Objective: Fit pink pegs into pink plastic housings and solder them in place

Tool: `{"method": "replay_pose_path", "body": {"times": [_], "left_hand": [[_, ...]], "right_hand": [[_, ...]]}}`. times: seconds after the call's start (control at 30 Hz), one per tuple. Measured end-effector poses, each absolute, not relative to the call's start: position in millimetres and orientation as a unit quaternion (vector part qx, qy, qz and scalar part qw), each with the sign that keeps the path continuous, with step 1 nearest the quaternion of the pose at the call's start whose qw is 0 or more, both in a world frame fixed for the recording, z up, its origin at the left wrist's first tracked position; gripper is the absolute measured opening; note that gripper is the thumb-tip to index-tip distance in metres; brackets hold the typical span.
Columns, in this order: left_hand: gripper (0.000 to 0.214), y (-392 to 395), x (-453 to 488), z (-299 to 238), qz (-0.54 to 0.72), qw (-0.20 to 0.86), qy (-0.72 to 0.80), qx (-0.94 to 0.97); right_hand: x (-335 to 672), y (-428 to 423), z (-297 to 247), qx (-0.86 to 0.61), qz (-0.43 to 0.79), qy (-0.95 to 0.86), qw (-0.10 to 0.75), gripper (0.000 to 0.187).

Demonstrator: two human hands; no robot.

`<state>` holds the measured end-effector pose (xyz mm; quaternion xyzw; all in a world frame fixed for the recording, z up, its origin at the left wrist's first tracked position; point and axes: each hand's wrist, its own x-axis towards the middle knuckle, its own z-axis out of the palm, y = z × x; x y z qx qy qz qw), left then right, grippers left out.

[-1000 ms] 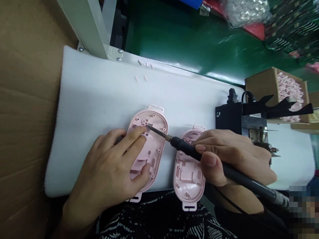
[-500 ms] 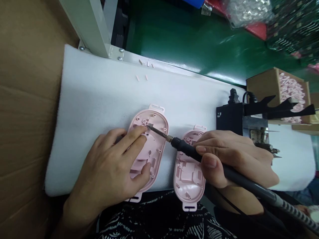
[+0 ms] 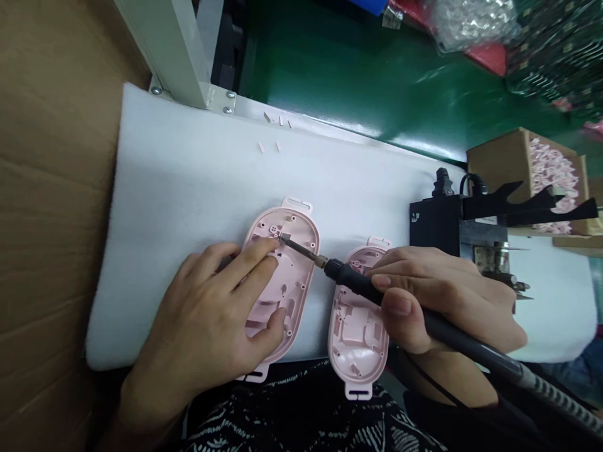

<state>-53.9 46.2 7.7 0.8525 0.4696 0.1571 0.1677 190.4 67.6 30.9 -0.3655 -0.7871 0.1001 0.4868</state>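
My right hand [image 3: 438,295] grips a soldering iron [image 3: 358,282] like a pen, its black handle slanting down to the right. The iron's metal tip reaches into the upper part of a pale pink oval plastic shell [image 3: 294,270]. My left hand [image 3: 217,307] lies over that shell's left side with the fingers apart. Its index fingertip rests close beside the iron's tip, and whatever is under it is hidden. A second pink shell [image 3: 355,351], inside facing up, lies partly beneath the right hand and the handle.
White foam sheet [image 3: 188,163] covers the bench. Small pink slivers [image 3: 269,146] lie toward the far edge. On the right stand a black soldering-iron stand [image 3: 436,223] and a cardboard box [image 3: 499,157] of small pink parts. A metal post [image 3: 174,50] rises at the back left, beside the green surface [image 3: 330,75].
Both hands, the iron and the shells keep practically the same positions. The whole view has shifted very slightly.
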Motion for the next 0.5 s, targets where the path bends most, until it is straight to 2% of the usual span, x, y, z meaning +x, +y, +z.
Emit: {"method": "replay_pose_path", "body": {"times": [0.23, 0.4, 0.5], "left_hand": [[0.042, 47, -53, 8, 0.164, 0.173, 0.476, 0.846], [0.04, 46, -60, 11, 0.169, 0.174, 0.474, 0.846], [0.048, 37, -57, 15, 0.142, 0.15, 0.476, 0.855]], "right_hand": [[193, 64, 31, -0.358, 0.108, -0.795, 0.478, 0.012], [221, 34, 62, -0.391, 0.098, -0.791, 0.461, 0.01], [270, 14, 73, -0.484, -0.033, -0.72, 0.497, 0.017]]}}
